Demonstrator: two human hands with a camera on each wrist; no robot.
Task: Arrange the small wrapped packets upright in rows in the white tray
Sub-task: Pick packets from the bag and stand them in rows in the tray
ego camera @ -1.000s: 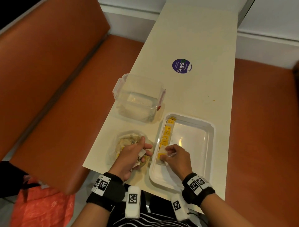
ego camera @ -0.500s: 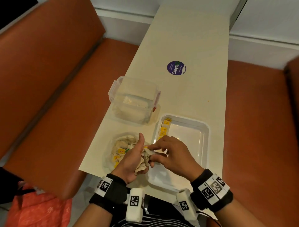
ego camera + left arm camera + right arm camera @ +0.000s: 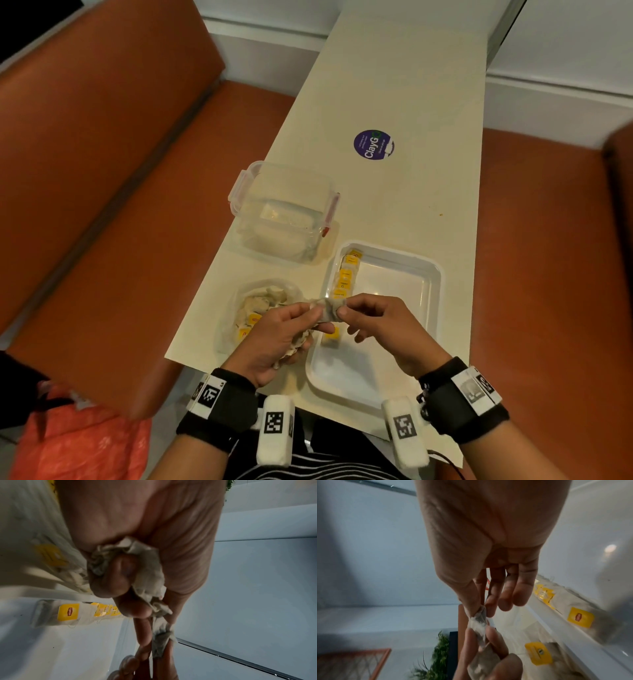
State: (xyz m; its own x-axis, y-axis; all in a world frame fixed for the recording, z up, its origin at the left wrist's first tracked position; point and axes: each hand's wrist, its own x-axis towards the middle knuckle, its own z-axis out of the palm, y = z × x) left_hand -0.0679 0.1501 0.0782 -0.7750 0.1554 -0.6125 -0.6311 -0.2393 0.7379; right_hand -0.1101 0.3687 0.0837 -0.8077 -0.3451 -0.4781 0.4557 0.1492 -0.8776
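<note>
Over the table [image 3: 394, 85], hands pinch a crumpled grey packet [image 3: 329, 309].

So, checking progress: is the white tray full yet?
No. The white tray holds just one row of packets along its left wall; the rest of its floor is bare.

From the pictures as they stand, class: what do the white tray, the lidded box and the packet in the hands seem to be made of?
White tray: probably glossy plastic, since light glints off its floor.
Lidded box: clear plastic; the table shows through it.
Packet: thin, crumpled, paper-like mesh, likely a tea bag, pinched by left hand and right hand.
</note>
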